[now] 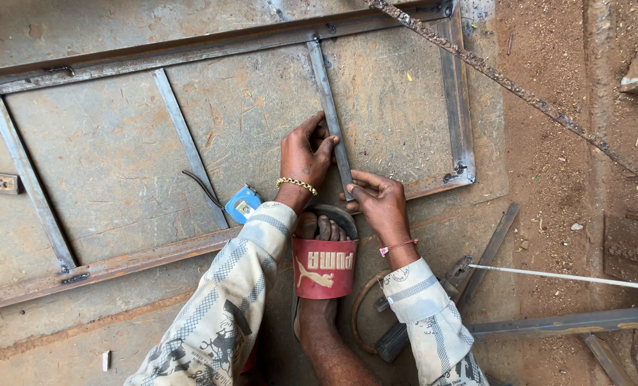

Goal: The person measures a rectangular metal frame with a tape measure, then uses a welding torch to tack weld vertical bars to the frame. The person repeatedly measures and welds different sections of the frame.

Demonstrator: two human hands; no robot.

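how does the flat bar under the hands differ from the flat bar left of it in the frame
The held bar has the left hand and right hand on it; the left bar lies untouched. The held bar stands nearly upright in view; the left bar leans more. Both are grey flat steel strips.

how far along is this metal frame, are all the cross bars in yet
Two flat cross bars already span the steel frame, with weld marks at their ends. Both hands, left hand and right hand, are setting the third cross bar. It looks unwelded at its lower end. A tape measure lies nearby.
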